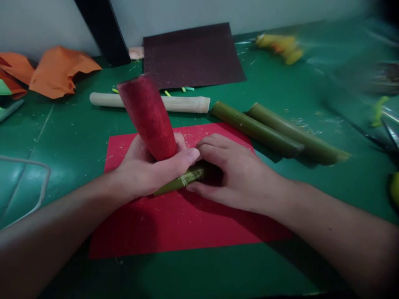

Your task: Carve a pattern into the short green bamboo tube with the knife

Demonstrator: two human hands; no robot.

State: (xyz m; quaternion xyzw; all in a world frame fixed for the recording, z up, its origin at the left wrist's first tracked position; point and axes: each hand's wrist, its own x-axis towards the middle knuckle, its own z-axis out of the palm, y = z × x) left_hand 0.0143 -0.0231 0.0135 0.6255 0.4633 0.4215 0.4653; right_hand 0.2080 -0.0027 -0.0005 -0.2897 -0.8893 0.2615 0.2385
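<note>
A thick red cylinder (148, 116) with a rough, painted-looking surface leans up and to the left out of my left hand (152, 170), whose fingers and thumb wrap round its lower end. Below it, my right hand (240, 174) is closed on a short green bamboo piece (185, 179) with pale scraped marks. The bamboo's left end shows under my left thumb; its right part goes into the shadow of my right palm. Both hands meet over a red paper sheet (187, 228) dotted with fine shavings. Some fingertips are hidden.
A pale peeled stick (187, 104) lies behind the red sheet, with two green bamboo lengths (258, 128) to the right. Farther back are a dark brown sheet (193, 56), crumpled orange paper (62, 72), a black post (104, 33) and a blurred yellow object (280, 46).
</note>
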